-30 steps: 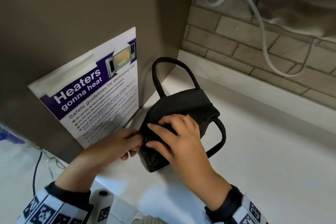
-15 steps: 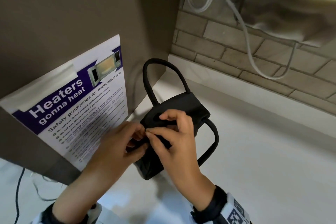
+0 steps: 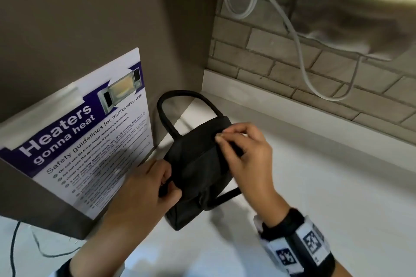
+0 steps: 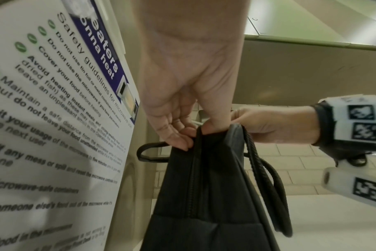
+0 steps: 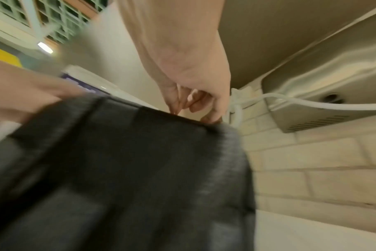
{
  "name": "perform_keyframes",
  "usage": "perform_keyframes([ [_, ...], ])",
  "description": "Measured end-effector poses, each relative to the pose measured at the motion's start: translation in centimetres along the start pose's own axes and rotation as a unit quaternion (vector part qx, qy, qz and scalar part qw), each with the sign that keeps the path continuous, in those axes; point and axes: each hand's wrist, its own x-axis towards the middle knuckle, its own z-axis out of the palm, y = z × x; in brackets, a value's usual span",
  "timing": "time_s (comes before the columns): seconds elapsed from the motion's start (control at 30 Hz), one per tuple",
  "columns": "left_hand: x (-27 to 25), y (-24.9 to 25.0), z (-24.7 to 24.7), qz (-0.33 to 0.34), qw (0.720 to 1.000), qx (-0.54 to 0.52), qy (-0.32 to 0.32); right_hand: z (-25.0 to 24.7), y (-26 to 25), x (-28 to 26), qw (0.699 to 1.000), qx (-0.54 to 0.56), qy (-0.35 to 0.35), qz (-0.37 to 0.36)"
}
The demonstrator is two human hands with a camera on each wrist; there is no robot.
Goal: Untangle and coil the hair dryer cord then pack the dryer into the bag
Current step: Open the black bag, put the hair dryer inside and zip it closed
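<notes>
Poster (image 3: 85, 139): white with purple band, text "Heaters gonna heat", microwave safety guidelines, fixed to brown panel (image 3: 90, 18) at left. Counter (image 3: 315, 186): white, runs to brick wall (image 3: 270, 60) at rear. White cable (image 3: 301, 51): looped near top, hangs in curve across bricks. Steel unit (image 3: 360, 7): mounted on wall, upper right. Thin dark wire (image 3: 13, 245): lower left, below panel.
</notes>
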Motion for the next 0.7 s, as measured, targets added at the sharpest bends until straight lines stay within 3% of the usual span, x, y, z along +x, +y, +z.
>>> perform_keyframes([
  [0.1,0.0,0.1,-0.1,-0.005,1.0,0.013,-0.002,-0.8,3.6,2.1,0.992,0.039,0.0,0.117],
  [0.2,0.0,0.4,-0.3,-0.004,1.0,0.013,-0.009,-0.3,7.2,2.9,0.96,0.108,-0.004,0.256],
  [0.37,-0.2,-0.1,-0.3,-0.026,1.0,0.009,-0.012,1.5,11.8,2.9,0.83,0.292,-0.008,0.476],
  [0.47,-0.6,0.0,-0.4,-0.031,0.999,0.018,-0.021,2.7,13.1,1.7,0.791,0.317,-0.024,0.522],
  [0.7,-0.7,0.5,-1.0,-0.025,0.997,0.05,-0.046,3.1,12.7,1.0,0.812,0.282,-0.078,0.505],
])
